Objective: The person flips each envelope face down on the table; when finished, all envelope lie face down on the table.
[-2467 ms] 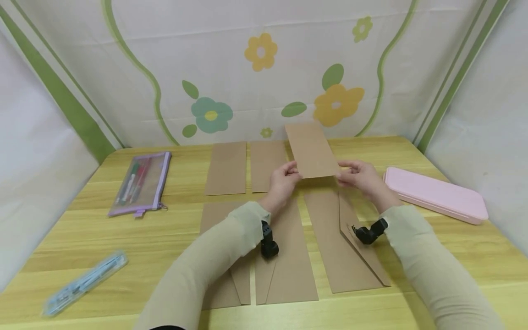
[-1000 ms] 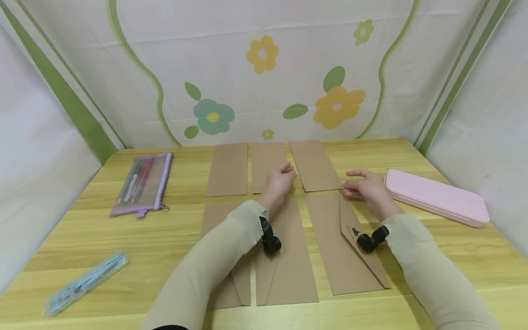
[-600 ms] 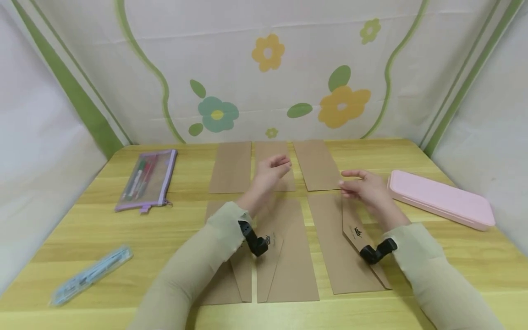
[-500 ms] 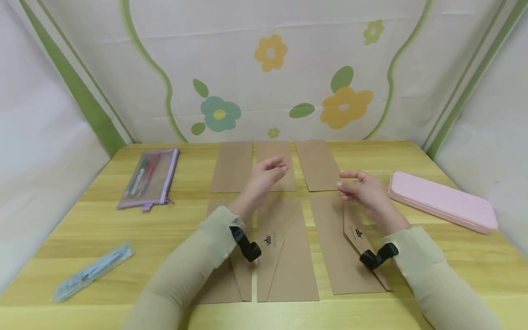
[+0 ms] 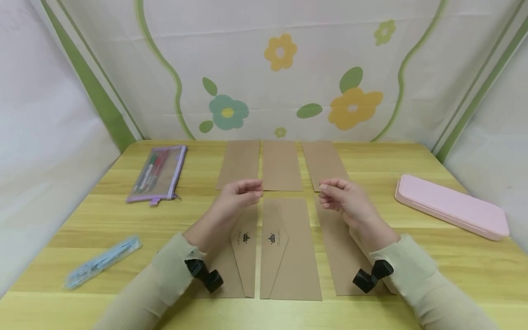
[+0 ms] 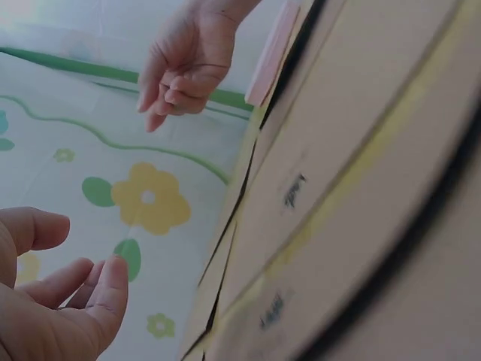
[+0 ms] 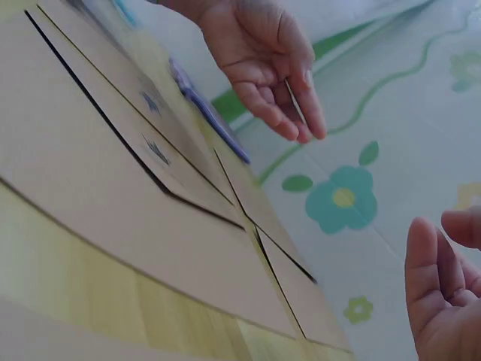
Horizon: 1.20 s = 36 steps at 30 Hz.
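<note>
Both hands hover over the wooden table with nothing in them, fingers loosely bent. My left hand [image 5: 233, 201] is above the upper end of the left brown envelope [image 5: 227, 270]; my right hand [image 5: 350, 204] is above the right envelope [image 5: 336, 256], partly hiding it. Between them lies the middle envelope [image 5: 299, 256], its flap folded and printed with a black crown. Behind this row, three plain brown paper rectangles lie flat: a left one [image 5: 239, 162], a middle one [image 5: 282, 165] and a right one [image 5: 325, 160], near whose front corner the right fingertips are.
A mesh zip pouch [image 5: 165, 176] with pens lies at the back left, and a clear packet [image 5: 103, 262] with blue items nearer on the left. A pink case [image 5: 451, 206] sits at the right. A flowered curtain [image 5: 255, 91] hangs behind the table [image 5: 445, 270].
Earlier, both hands held the right paper rectangle in the air; it was laid flat and let go. The left hand then moved left and closer, while the right drew back slightly. The head view shifted.
</note>
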### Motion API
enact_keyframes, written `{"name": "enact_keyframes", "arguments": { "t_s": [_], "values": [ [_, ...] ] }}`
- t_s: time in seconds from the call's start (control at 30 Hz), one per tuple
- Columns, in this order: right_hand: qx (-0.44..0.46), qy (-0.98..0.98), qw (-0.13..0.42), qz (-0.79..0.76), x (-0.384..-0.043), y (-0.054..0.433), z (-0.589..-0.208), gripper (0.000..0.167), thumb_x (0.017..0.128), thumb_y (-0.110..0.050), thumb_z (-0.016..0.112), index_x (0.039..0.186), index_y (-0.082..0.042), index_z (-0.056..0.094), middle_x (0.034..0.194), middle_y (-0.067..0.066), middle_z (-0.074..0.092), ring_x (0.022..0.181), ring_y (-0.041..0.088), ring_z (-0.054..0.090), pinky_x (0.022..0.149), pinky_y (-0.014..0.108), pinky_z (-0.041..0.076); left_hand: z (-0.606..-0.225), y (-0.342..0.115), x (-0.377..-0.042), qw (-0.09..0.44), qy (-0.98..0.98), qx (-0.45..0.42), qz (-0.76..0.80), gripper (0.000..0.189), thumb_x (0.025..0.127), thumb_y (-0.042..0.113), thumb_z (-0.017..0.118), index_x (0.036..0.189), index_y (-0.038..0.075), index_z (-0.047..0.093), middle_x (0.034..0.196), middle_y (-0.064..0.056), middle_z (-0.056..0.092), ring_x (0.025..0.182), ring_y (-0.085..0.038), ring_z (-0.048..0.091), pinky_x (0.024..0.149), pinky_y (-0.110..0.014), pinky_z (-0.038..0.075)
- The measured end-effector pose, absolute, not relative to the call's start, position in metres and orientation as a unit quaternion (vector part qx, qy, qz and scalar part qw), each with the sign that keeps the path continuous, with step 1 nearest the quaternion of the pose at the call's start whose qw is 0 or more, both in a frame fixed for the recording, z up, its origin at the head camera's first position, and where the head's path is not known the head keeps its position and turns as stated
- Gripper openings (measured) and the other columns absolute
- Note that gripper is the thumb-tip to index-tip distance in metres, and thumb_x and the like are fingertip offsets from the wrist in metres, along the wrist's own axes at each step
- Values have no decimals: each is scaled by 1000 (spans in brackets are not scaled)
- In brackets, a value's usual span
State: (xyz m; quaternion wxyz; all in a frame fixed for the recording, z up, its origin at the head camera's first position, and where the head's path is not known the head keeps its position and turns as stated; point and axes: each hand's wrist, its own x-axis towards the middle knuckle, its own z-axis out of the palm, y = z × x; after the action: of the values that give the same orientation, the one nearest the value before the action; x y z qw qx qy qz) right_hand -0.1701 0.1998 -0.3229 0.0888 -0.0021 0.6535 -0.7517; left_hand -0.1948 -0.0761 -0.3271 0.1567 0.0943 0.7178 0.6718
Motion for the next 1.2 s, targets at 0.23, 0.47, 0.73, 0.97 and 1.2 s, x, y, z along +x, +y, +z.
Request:
{"name": "enact_keyframes", "arguments": {
  "t_s": [0.23,0.47,0.73,0.97,1.2],
  "values": [
    [-31,664,139,-734,-160,171,-330,9,91,-6,55,91,-12,62,76,-1,66,68,9,64,66,21,54,-339,-118,-174,129,800,95,579,43,90,10,58,130,1,49,126,-17,54,112,-26,53,97,-36,43],
    [-62,665,200,-717,-149,145,-338,29,92,-15,55,109,9,56,83,2,66,74,11,63,70,23,54,-351,-154,-158,113,815,111,558,49,88,7,58,132,-7,43,124,-25,52,109,-30,55,88,-25,49],
    [-87,644,265,-713,-139,122,-350,54,91,-13,54,132,17,34,117,25,58,101,22,63,87,31,51,-359,-174,-146,157,813,99,552,59,88,11,61,137,-8,34,129,-27,46,116,-34,50,91,-34,48],
    [-93,619,309,-716,-135,109,-354,66,89,-13,55,140,11,21,133,33,41,118,36,51,96,38,45,-357,-181,-142,169,813,84,550,59,88,11,61,135,-12,34,128,-29,47,114,-35,51,93,-35,47],
    [-86,594,321,-732,-135,96,-358,78,89,-10,55,146,4,4,144,33,22,129,39,36,103,39,38,-360,-189,-146,175,816,83,545,55,90,15,59,133,-12,39,131,-28,47,118,-36,49,97,-38,44]
  ]
}}
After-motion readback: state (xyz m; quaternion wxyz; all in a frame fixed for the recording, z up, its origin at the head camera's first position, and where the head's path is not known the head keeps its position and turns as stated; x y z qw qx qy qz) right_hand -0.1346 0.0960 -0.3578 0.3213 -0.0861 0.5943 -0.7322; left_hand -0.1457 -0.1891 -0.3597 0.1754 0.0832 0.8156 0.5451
